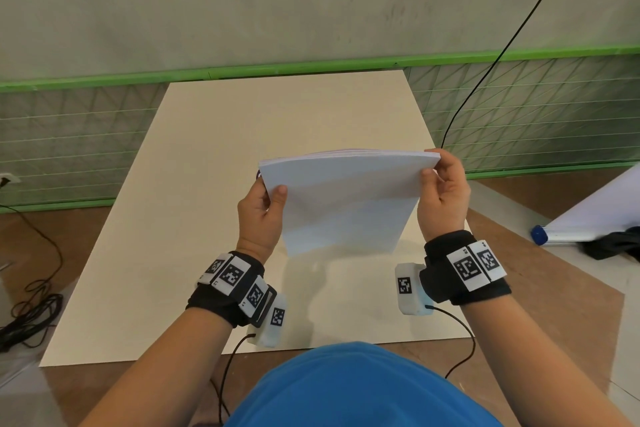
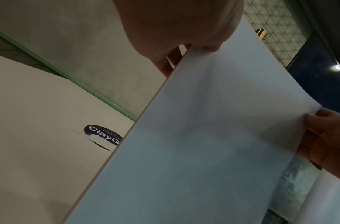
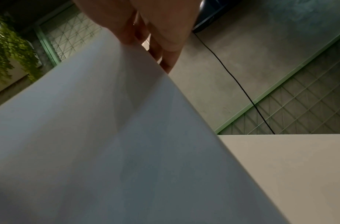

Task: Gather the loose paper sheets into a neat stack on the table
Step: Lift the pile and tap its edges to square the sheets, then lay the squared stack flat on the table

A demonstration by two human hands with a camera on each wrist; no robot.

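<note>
A stack of white paper sheets [image 1: 346, 204] stands upright above the cream table [image 1: 173, 218], its lower edge near or on the tabletop. My left hand [image 1: 263, 208] grips the stack's left side, thumb on the near face. My right hand [image 1: 443, 194] pinches its upper right corner. In the left wrist view the paper sheets [image 2: 203, 136] fill the middle, with my left hand [image 2: 184, 30] at the top edge and my right hand [image 2: 322, 136] at the far side. The right wrist view has the paper sheets [image 3: 107, 136] below my right hand [image 3: 155, 30].
A black cable [image 1: 485, 80] hangs down behind the table's right far corner. Cables [image 1: 31, 305] lie coiled on the floor to the left. A dark sticker [image 2: 101, 136] sits on the tabletop behind the stack. A rolled white sheet with a blue cap [image 1: 540, 234] lies at right.
</note>
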